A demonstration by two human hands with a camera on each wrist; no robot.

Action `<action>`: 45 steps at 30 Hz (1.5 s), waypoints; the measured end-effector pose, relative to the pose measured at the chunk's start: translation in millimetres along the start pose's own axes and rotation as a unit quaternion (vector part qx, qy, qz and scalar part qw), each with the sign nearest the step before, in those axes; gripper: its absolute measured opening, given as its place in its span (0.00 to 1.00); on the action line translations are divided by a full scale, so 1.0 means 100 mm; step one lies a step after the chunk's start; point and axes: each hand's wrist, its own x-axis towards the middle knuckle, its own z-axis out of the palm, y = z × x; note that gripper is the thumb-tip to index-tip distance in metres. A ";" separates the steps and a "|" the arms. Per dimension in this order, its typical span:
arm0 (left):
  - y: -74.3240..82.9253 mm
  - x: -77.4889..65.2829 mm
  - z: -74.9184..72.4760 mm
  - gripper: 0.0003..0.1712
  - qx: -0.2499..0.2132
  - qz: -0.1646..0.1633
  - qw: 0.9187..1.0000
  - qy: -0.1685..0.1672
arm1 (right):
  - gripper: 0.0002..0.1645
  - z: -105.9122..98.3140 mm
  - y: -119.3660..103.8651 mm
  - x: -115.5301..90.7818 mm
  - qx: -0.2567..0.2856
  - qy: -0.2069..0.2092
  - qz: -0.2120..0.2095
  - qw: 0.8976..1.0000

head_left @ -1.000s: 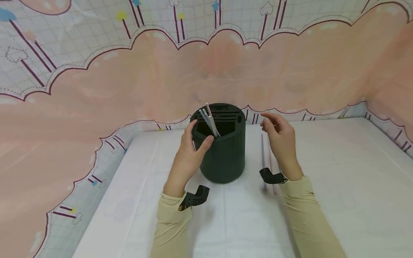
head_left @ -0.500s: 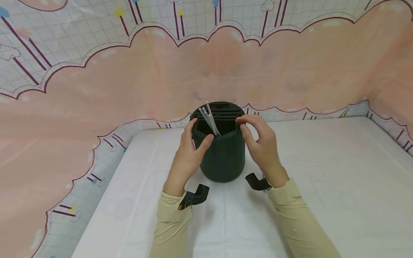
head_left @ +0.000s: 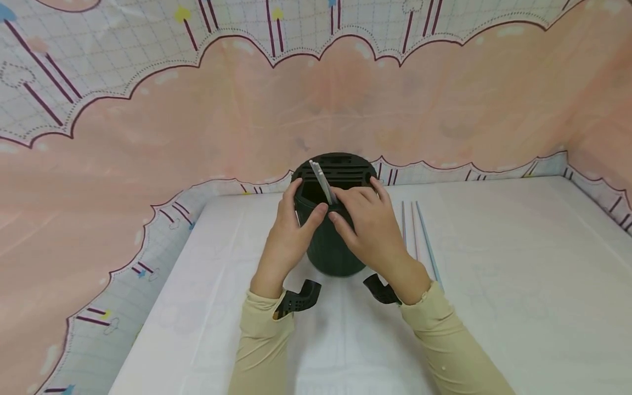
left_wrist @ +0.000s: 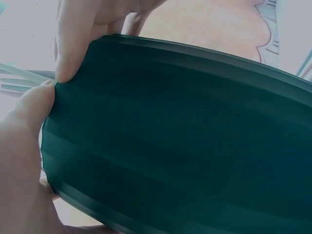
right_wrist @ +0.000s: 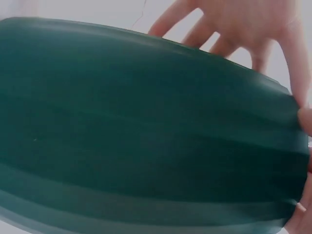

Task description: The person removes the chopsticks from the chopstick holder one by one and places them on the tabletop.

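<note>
A dark green pen holder (head_left: 338,247) stands upright on the white tabletop, with slots and a larger open compartment in its top. My left hand (head_left: 283,236) grips its left side, thumb at the front rim and fingers along the left edge. Several thin pale sticks (head_left: 322,181) lean in the front compartment, bunched together. My right hand (head_left: 375,233) is at the front right of the rim. Its thumb lies against the outer wall and its forefinger is at the sticks, pinching them by the rim; the little finger touches the right edge. The holder's wall (right_wrist: 146,126) fills much of the right wrist view.
Three thin sticks lie on the table right of the holder: a greyish-blue stick (head_left: 404,219), a pink stick (head_left: 415,230) and a light blue stick (head_left: 428,241). A patterned peach and white cloth (head_left: 247,120) hangs behind the white tabletop (head_left: 518,274).
My right hand has moved left from beside the holder, across its right edge, to the sticks at the front rim. The sticks stand closer together. My left hand keeps its grip.
</note>
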 end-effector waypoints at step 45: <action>0.07 -0.03 -0.03 0.43 0.004 -0.026 1.000 -0.009 | 0.12 -0.51 0.01 0.12 0.421 0.309 0.133 0.842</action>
